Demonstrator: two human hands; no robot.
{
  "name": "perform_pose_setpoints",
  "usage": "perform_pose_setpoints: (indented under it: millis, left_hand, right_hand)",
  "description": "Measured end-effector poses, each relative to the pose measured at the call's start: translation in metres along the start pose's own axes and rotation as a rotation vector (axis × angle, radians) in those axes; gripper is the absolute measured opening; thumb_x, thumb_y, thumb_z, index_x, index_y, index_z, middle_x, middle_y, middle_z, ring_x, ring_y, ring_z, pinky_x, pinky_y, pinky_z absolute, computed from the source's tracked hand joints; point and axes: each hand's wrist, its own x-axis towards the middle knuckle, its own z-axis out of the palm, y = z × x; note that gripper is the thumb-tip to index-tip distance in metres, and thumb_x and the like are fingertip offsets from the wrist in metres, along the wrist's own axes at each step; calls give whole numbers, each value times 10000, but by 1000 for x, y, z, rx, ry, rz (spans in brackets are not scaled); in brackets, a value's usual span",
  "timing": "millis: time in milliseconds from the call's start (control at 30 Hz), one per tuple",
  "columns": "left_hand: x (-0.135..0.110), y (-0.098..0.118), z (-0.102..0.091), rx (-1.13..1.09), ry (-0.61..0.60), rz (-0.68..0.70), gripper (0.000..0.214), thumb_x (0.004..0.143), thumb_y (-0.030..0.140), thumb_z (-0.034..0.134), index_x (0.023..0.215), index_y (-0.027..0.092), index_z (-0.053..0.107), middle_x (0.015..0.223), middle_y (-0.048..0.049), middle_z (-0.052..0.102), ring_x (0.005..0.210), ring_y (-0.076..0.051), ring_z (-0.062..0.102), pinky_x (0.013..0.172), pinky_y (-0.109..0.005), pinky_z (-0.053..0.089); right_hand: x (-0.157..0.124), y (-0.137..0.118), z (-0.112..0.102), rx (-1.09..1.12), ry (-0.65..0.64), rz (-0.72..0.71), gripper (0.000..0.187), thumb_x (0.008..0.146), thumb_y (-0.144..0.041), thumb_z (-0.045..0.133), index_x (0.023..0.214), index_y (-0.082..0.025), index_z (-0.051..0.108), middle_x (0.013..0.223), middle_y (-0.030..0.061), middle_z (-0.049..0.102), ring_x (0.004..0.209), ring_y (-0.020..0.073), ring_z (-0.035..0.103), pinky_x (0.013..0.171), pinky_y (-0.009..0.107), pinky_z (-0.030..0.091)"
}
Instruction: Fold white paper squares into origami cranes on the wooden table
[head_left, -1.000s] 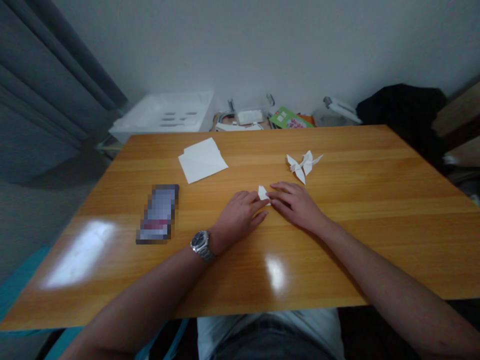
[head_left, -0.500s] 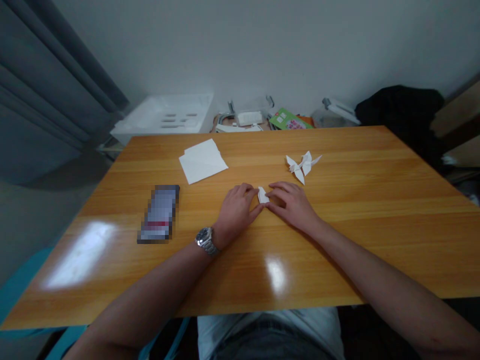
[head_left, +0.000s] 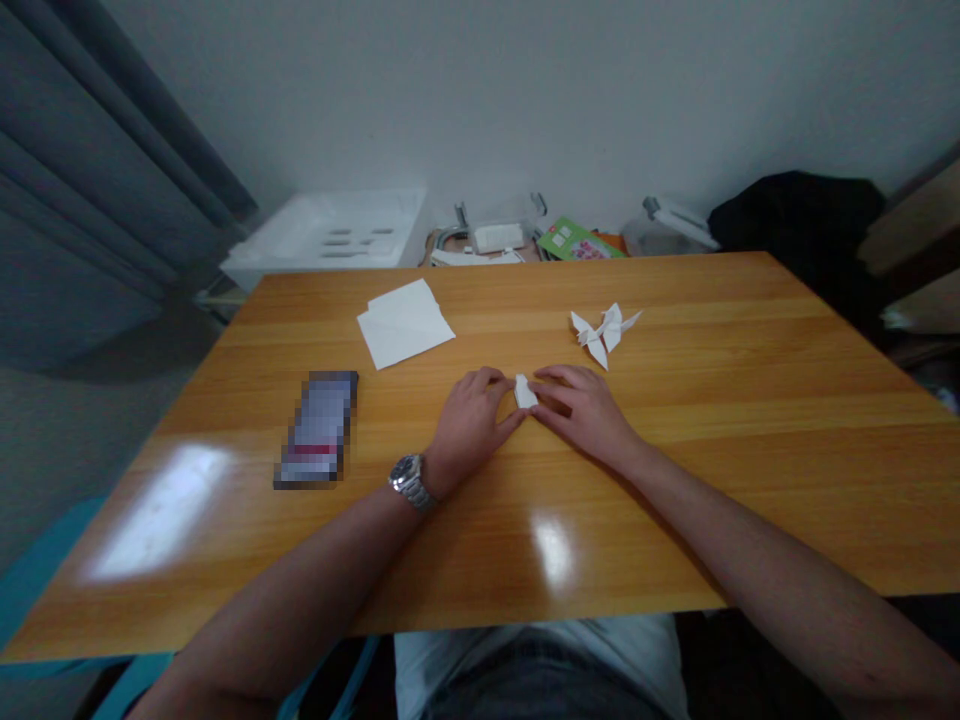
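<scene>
A small folded piece of white paper (head_left: 525, 392) lies between my two hands near the middle of the wooden table (head_left: 675, 420). My left hand (head_left: 472, 418) has its thumb and fingertips on the paper's left side. On the other side, the thumb and fingertips of my right hand (head_left: 589, 408) grip the paper's right edge. Both hands rest low, close to the tabletop. Beyond my right hand sit folded white paper cranes (head_left: 606, 333), touching or overlapping one another. White paper sheets (head_left: 406, 324) are stacked flat behind my left hand.
A phone (head_left: 319, 430) with a blurred screen lies left of my left forearm. Past the far table edge are a white plastic tray (head_left: 337, 225), a green booklet (head_left: 577, 240) and a dark cloth heap (head_left: 799, 225). A teal chair (head_left: 52, 570) stands at the lower left.
My hands stay almost in place. The folded paper between my fingertips looks slightly flatter and shifted a little; the rest is unchanged.
</scene>
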Motion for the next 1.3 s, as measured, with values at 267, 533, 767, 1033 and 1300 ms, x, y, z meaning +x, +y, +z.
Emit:
perform_pose_setpoints:
  millis: [267, 533, 767, 1033, 1300]
  left_hand:
    - [0, 4, -3, -18, -1, 26, 391, 997, 426, 588, 1307, 192, 631, 1257, -107, 614, 1140, -255, 589, 1024, -414, 493]
    - [0, 3, 0, -50, 20, 22, 420, 992, 434, 598, 1319, 171, 612, 1265, -116, 606, 1145, -257, 591, 1039, -417, 489]
    - [1, 1, 2, -52, 18, 6, 418, 974, 454, 623, 1280, 169, 639, 1238, -114, 610, 1119, -259, 603, 1030, -418, 495]
    - [2, -2, 4, -48, 12, 2, 454, 947, 489, 654, 1265, 163, 653, 1228, -111, 616, 1114, -265, 597, 1027, -423, 494]
    - [1, -3, 4, -60, 12, 28, 457, 944, 429, 675, 1325, 183, 618, 1275, -113, 604, 1133, -274, 594, 1017, -435, 499]
  right_hand:
    - [0, 1, 1, 37, 24, 5, 330, 955, -442, 645, 1227, -279, 735, 1256, 97, 705, 1172, 292, 637, 1021, 506, 468]
    - [0, 2, 2, 40, 26, 13, 325, 947, -443, 664, 1214, -273, 738, 1257, 89, 707, 1184, 288, 632, 1034, 499, 457]
    - [-1, 3, 3, 72, 34, 12, 317, 945, -432, 676, 1217, -281, 737, 1260, 77, 708, 1181, 276, 632, 1034, 482, 451]
    - [0, 6, 3, 179, 21, 42, 278, 917, -349, 717, 1186, -281, 726, 1254, 68, 718, 1184, 287, 633, 1051, 519, 411]
    - [2, 6, 3, 243, 16, 65, 261, 895, -304, 735, 1152, -290, 693, 1238, 46, 726, 1188, 288, 639, 1068, 533, 398]
